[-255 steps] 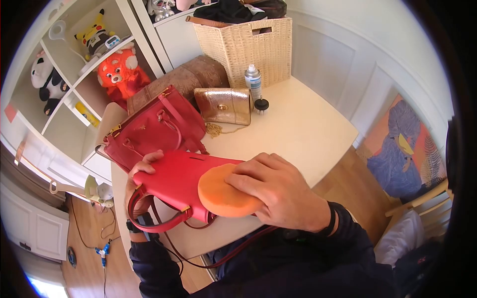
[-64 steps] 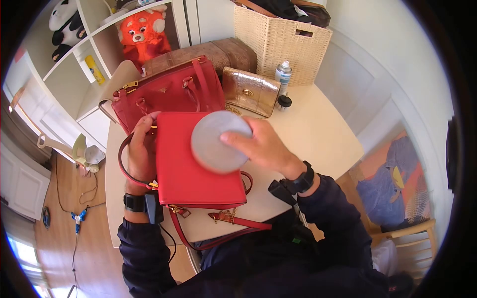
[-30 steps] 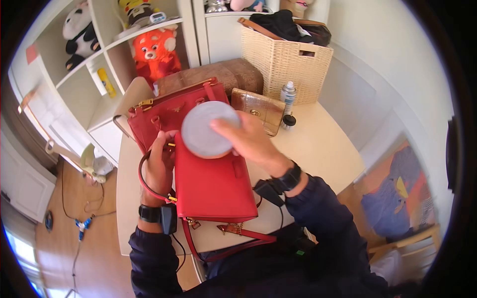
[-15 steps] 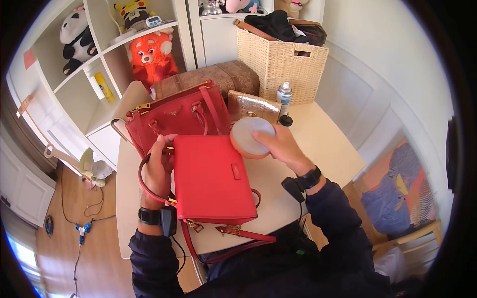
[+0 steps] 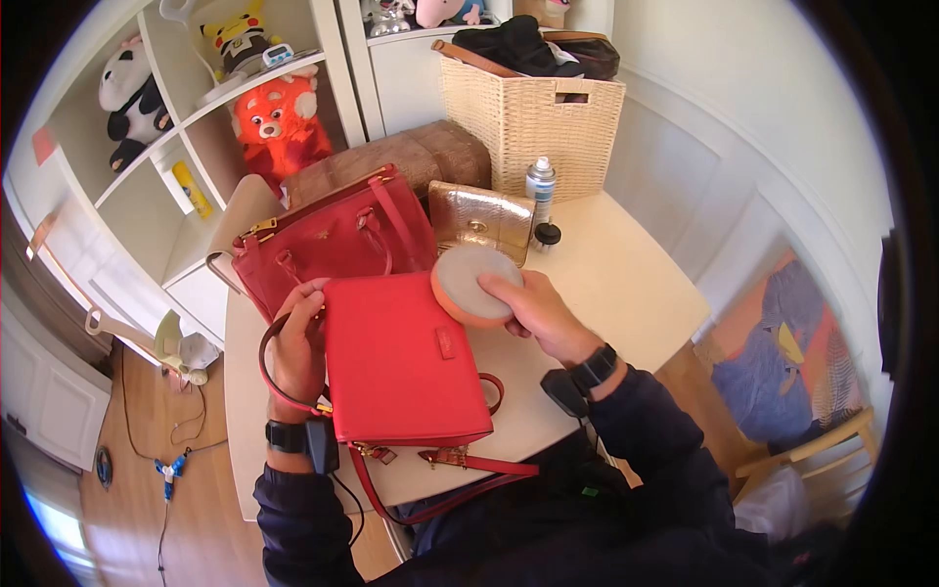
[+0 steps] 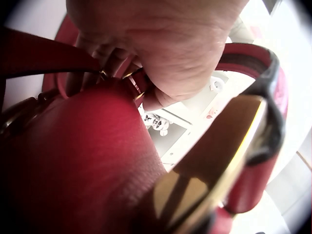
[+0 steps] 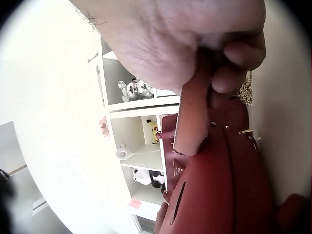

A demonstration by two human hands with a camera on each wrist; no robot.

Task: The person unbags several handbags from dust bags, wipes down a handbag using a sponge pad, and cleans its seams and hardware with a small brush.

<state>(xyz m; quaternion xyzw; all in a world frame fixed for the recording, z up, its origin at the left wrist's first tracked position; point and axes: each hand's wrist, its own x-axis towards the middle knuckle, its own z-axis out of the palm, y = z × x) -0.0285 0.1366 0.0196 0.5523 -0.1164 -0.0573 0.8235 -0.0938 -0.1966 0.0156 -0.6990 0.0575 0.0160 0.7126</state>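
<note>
The smooth red bag (image 5: 401, 367) is held front side up above the table, a small tag near its right edge. At its left side my left hand (image 5: 296, 352) grips the edge beside the handle; in the left wrist view the fingers of that hand (image 6: 161, 41) curl behind the red leather (image 6: 83, 151). A round pad (image 5: 472, 277), grey on top and orange at the rim, is pinched in my right hand (image 5: 548, 318) at the bag's upper right corner. The right wrist view has the pad's orange edge (image 7: 192, 119) close to the bag (image 7: 209, 190); contact is unclear.
Behind stand a larger red handbag (image 5: 328, 240), a gold purse (image 5: 481, 220), a spray can (image 5: 539, 186), a small black item (image 5: 547, 234), a brown case (image 5: 391, 161) and a wicker basket (image 5: 533, 122). A strap (image 5: 479, 473) hangs near the table's front edge.
The bag was tilted sideways in the oldest frame and now faces up. The pad crossed its upper part, moved right off it, then came back slightly to the corner. The left hand keeps its grip.
</note>
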